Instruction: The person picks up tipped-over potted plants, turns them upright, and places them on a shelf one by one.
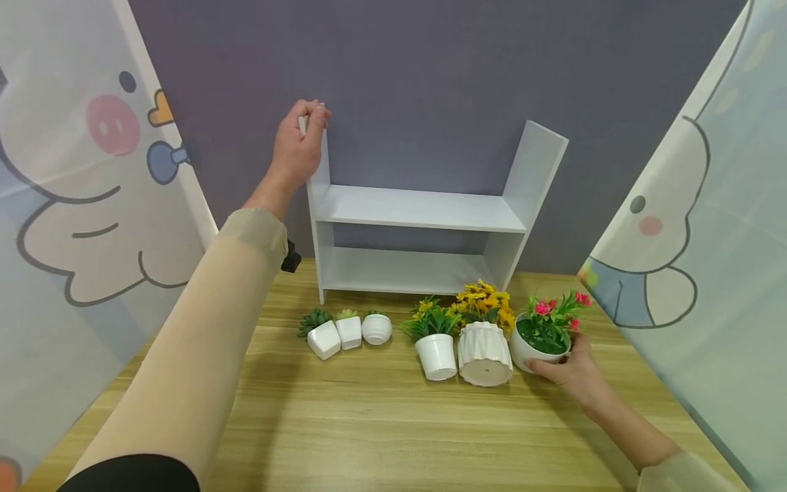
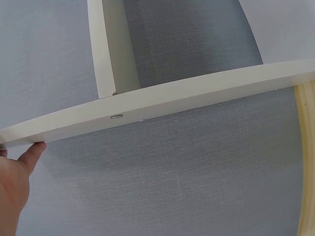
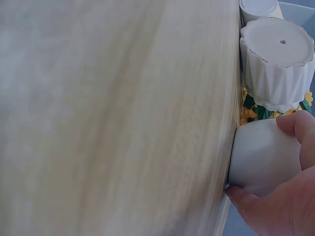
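Note:
At the upper end of the left side panel of a white shelf unit (image 1: 424, 208), my left hand (image 1: 300, 143) grips the board between thumb and fingers. The left wrist view shows the thumb against the edge of that side panel (image 2: 172, 96). My right hand (image 1: 578, 372) holds a round white pot of pink flowers (image 1: 541, 335) by its side, low at the table. In the right wrist view the thumb and fingers of the right hand (image 3: 283, 196) are spread around this white pot (image 3: 266, 155).
Left of the held pot lie a fluted white pot (image 1: 486, 355) with yellow flowers and a smaller white pot (image 1: 438, 357) of yellow flowers. Three little succulent pots (image 1: 349, 333) lie before the shelf on the wooden table (image 1: 381, 430). Cartoon-printed curtains (image 1: 92, 225) flank the grey back wall (image 1: 424, 68).

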`<state>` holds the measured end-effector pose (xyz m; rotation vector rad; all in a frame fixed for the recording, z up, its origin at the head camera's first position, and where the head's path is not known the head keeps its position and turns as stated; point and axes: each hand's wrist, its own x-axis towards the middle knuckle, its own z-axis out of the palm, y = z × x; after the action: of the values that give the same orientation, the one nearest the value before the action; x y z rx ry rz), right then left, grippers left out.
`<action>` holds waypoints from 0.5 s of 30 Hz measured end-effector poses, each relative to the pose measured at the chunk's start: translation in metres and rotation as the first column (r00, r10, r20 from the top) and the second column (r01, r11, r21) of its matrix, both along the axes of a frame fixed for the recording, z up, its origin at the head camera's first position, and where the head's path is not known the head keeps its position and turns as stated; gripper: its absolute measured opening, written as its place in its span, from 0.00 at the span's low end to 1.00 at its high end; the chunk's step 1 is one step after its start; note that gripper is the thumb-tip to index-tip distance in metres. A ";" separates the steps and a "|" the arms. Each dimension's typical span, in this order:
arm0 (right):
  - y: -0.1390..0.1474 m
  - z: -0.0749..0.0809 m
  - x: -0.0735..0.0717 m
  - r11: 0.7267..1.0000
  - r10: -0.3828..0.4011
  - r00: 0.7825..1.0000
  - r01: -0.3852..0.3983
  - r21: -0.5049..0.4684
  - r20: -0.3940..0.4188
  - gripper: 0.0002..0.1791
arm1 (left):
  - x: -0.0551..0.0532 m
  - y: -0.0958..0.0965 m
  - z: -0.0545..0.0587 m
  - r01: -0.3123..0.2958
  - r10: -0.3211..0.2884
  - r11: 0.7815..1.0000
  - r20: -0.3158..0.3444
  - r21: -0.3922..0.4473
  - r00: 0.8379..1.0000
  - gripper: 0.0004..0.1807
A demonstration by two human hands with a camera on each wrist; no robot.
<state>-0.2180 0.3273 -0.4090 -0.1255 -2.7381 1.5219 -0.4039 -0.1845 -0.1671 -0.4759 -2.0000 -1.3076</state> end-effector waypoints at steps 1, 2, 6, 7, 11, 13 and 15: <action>-0.001 0.000 0.000 1.000 -0.001 1.000 0.001 -0.006 0.003 0.62 | 0.000 0.000 0.000 0.000 0.000 1.000 -0.002 0.001 1.000 0.15; -0.002 0.000 0.000 1.000 0.000 1.000 0.000 -0.009 0.007 0.62 | 0.001 0.001 0.000 -0.001 0.001 1.000 -0.001 0.001 1.000 0.15; -0.001 0.001 -0.001 1.000 0.000 1.000 0.001 -0.012 0.027 0.64 | 0.003 0.002 0.001 -0.016 0.016 1.000 0.004 -0.012 1.000 0.16; -0.001 0.001 -0.001 1.000 -0.001 0.999 0.001 -0.008 0.032 0.64 | 0.004 0.002 0.002 -0.020 0.020 1.000 0.010 -0.017 1.000 0.16; 0.001 0.000 -0.002 1.000 -0.002 0.999 0.002 0.012 0.045 0.65 | 0.007 0.003 0.002 -0.031 0.032 0.999 0.019 -0.031 0.999 0.17; 0.001 0.000 -0.003 1.000 -0.001 0.999 0.000 0.020 0.050 0.65 | 0.008 0.003 0.002 -0.032 0.033 0.999 0.011 -0.033 0.999 0.17; 0.001 0.001 -0.003 1.000 0.001 0.998 -0.003 0.025 0.055 0.65 | 0.009 0.003 0.002 -0.035 0.035 0.999 0.004 -0.034 0.999 0.17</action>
<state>-0.2212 0.3283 -0.4085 -0.1669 -2.7986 1.5071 -0.3946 -0.1816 -0.1652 -0.4524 -2.0279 -1.2566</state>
